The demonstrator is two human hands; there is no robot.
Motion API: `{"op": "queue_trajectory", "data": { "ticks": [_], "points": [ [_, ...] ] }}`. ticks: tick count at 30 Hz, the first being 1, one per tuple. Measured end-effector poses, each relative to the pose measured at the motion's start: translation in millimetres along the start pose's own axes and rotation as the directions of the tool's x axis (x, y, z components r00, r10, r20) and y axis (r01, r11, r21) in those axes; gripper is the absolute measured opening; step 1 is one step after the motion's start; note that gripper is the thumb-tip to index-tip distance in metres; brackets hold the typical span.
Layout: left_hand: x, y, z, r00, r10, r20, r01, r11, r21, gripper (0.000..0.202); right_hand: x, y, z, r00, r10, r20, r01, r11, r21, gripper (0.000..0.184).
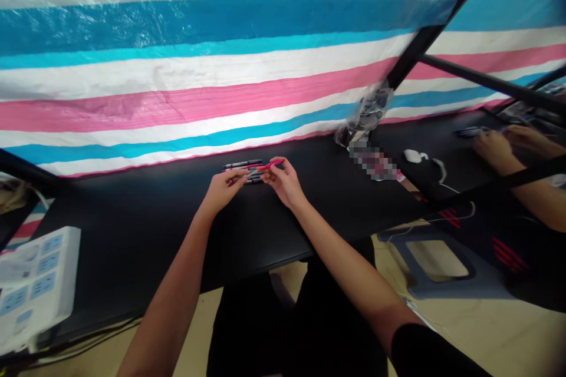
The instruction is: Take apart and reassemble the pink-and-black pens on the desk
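Above the middle of a black table, my right hand point(285, 184) is closed in a pinch on a red pen point(275, 164), which slants up to the right. Close beside it on the left, my left hand point(224, 188) is also closed in a pinch. A small greyish piece shows at its fingertips, too small to name, near the red pen's lower end. Several dark pens point(242, 164) lie in a row on the table just behind and under my hands, partly hidden by my fingers.
A white power strip point(66, 271) lies at the left. To the right are a plastic-wrapped bundle point(371, 109) by the black frame post and a white earbud case point(413, 156). Further right, another person's hands point(493, 147) work over dark items. A striped sheet point(186, 94) hangs behind the table.
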State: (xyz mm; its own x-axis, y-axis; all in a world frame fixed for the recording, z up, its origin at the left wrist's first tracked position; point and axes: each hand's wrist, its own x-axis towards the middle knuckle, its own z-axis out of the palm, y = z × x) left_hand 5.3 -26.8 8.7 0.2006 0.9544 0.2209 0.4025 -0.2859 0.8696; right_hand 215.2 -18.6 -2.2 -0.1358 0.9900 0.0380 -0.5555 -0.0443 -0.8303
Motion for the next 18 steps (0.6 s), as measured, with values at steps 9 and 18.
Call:
{"op": "queue_trajectory", "data": {
  "ticks": [9,18],
  "points": [
    [-1,10,-7.6,0.999,-0.017,0.033,0.017,0.999,0.029,0.034,1,8,-3,0.993,-0.056,0.103,0.084,0.952,-0.293,0.024],
    [-4,7,-30.0,0.963,-0.147,0.227,0.161,0.986,-0.042,0.027,-2,11,-9,0.978,-0.055,0.202,0.170,0.770,-0.615,0.017]
  ]
}}
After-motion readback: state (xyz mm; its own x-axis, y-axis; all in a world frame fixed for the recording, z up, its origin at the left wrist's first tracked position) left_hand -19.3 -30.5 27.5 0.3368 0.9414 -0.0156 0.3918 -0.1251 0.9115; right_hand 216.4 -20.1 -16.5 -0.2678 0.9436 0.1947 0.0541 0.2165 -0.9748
